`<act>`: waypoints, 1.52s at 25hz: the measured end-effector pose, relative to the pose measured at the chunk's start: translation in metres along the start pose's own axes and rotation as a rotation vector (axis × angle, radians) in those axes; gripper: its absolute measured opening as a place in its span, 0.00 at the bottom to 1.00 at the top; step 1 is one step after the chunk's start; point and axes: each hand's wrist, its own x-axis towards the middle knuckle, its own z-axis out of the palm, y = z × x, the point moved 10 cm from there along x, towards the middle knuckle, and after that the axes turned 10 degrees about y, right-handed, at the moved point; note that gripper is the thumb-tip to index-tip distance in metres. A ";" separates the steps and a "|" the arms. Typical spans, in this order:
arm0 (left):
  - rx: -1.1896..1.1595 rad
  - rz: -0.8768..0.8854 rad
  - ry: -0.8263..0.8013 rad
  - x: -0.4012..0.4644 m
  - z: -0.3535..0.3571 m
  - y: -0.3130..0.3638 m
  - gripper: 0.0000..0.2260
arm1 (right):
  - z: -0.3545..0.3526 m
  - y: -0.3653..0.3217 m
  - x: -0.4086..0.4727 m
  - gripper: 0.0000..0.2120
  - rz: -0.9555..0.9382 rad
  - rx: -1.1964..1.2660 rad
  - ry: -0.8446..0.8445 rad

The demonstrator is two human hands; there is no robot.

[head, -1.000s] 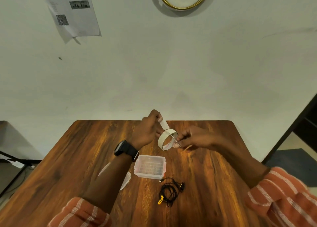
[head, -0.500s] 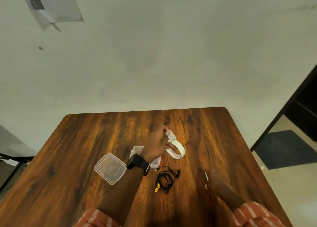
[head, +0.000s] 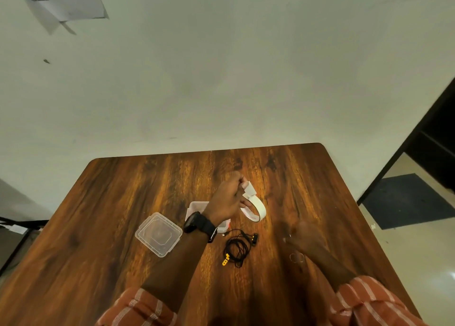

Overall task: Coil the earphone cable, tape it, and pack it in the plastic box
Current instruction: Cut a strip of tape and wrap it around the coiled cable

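The black earphone cable (head: 236, 249) lies loosely coiled on the wooden table (head: 123, 202), with a yellow tag at its near end. Just beyond it, my left hand (head: 227, 200) holds a white tape roll (head: 257, 209) above the table, pinching a short pulled-out strip at the top. The clear plastic box (head: 195, 206) stands open behind my left wrist, partly hidden by it. Its lid (head: 158, 237) lies to the left. My right hand (head: 304, 236) is blurred, low over the table right of the cable. A small shiny ring-shaped thing (head: 296, 257) shows beside its wrist.
The table's far edge meets a pale wall (head: 221, 79). A dark doorway and a dark floor mat (head: 408, 200) are beyond the right edge. A paper sheet (head: 64, 3) hangs on the wall at upper left.
My right hand has let go of the tape roll and dropped to the right side of the table. My left hand has lowered with the roll, the strip still pinched.
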 end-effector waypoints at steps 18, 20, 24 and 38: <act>-0.427 -0.294 0.213 0.021 -0.023 -0.023 0.08 | 0.018 -0.104 0.008 0.11 0.350 1.222 -0.279; -0.401 -0.376 0.349 0.011 -0.028 -0.039 0.09 | 0.024 -0.096 0.010 0.11 0.404 1.212 -0.225; -0.544 -0.577 0.528 -0.006 -0.039 -0.085 0.08 | 0.030 -0.057 0.012 0.05 0.553 1.148 -0.009; -0.295 -0.097 0.187 0.013 -0.040 -0.054 0.04 | 0.043 0.022 0.029 0.17 0.771 0.899 0.098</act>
